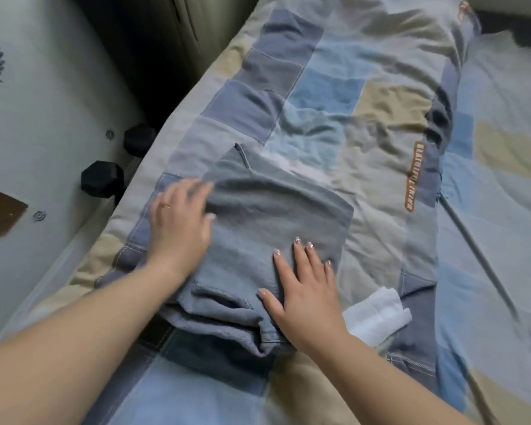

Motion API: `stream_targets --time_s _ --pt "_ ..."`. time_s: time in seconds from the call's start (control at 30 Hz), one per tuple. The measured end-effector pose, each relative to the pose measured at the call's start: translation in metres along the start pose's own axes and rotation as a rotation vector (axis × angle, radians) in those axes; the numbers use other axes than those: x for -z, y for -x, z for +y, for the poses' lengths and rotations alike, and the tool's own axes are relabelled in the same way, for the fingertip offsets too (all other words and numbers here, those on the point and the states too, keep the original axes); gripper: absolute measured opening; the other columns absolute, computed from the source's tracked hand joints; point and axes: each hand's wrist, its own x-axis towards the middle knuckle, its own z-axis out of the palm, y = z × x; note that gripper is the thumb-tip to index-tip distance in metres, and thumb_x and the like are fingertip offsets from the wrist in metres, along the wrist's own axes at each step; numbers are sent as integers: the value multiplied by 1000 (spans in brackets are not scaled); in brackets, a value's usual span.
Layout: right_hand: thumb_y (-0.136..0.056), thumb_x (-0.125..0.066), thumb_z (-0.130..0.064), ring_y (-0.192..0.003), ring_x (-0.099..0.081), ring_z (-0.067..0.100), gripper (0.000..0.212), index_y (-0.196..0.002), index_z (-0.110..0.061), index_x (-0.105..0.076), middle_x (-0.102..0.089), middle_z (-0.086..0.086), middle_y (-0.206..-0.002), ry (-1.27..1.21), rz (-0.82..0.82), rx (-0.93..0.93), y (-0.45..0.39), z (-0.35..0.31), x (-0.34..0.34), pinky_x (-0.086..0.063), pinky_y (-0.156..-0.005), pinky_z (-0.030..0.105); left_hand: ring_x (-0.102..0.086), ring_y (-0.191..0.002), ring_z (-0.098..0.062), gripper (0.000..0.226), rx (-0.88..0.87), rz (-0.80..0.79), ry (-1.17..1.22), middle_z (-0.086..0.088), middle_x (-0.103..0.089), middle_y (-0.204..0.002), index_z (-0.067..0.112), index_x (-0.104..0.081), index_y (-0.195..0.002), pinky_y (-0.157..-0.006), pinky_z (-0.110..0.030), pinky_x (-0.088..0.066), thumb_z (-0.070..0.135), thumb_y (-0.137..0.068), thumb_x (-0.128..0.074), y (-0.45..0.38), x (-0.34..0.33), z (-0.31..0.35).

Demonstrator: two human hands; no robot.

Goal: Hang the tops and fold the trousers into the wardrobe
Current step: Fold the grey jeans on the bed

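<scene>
Both hands lie flat with fingers straight, left hand [178, 222] and right hand [307, 289] pressing the folded trousers [267, 216] (gripping nothing), so lifting carelessly could spill the loose layers under the palms.

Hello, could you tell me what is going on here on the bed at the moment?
A person is folding a pair of grey-blue trousers on a patchwork quilt spread over the bed. The left hand lies flat on the left side of the folded bundle and the right hand presses its near right part, fingers straight. A white folded cloth lies just right of the right hand. No wardrobe is in view.
</scene>
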Motion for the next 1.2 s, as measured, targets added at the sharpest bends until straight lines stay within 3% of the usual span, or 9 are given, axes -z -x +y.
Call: stream_targets --time_s 0.07,0.13,0.37,0.5,0.7,0.87,1.07,1.13,1.2 --pt "-79 -25 -65 -143 -25 29 74 -137 -25 -48 -32 12 -153 54 73 8 -8 -3 0 -8 -111 51 -36 -135 -29 54 -366 -90 -38 -10 -48 -141 16 -53 -131 -110 -58 -24 40 -83 -48 25 -7 23" --pt "-76 -34 -61 -138 -36 30 72 -133 -22 -54 -42 13 -147 93 119 32 -21 2 3 -13 -106 56 -26 -140 -27 61 -477 -185 -137 -11 -42 -147 18 -50 -135 -111 -59 -15 53 -85 -41 39 -24 30" --pt "-78 -24 -82 -145 19 20 92 -150 -33 6 18 3 -159 227 80 -31 -71 57 -5 5 -113 60 -5 -145 -29 86 -209 -350 -348 -7 -15 -159 27 -27 -148 -110 -64 -2 78 -84 -4 42 -74 -16" --pt "-75 -18 -85 -145 20 16 95 -150 -32 8 20 0 -158 190 34 -36 -92 70 -35 0 -114 61 -1 -145 -27 87 -169 -334 -348 -7 -12 -160 29 -21 -149 -109 -66 1 79 -81 -2 37 -100 -14" --pt "-76 -23 -83 -144 22 21 97 -150 -29 9 19 4 -158 160 -62 -62 -77 44 -11 5 -112 63 27 -142 -24 91 -123 -410 -330 2 28 -154 36 8 -149 -110 -64 14 80 -70 6 34 -93 -14" --pt "-63 -15 -89 -142 29 20 101 -149 -39 3 24 1 -157 35 -159 -30 -21 12 -24 6 -110 64 28 -142 -26 91 -130 -442 -368 -2 26 -157 36 15 -148 -110 -65 12 81 -69 11 31 -87 -9" --pt "-61 -27 -86 -146 -8 29 103 -146 -28 -30 -17 14 -157 75 -150 -16 1 15 -61 -25 -100 72 27 -143 -26 88 -136 -497 -417 -2 25 -157 35 14 -149 -110 -65 10 80 -74 0 35 -83 -4" --pt "-58 -24 -87 -146 13 21 106 -150 -34 -14 7 7 -160 13 -93 43 3 20 -54 -12 -110 65 22 -145 -23 89 -130 -511 -391 1 20 -159 35 9 -150 -112 -63 8 81 -76 -9 32 -73 -2" --pt "-64 -37 -84 -145 15 10 104 -150 -33 -11 14 -3 -159 -287 -44 23 13 27 -37 -4 -119 39 4 -148 -22 87 -110 -406 -250 0 1 -161 29 -7 -152 -115 -56 -3 75 -81 -30 25 -57 -2"
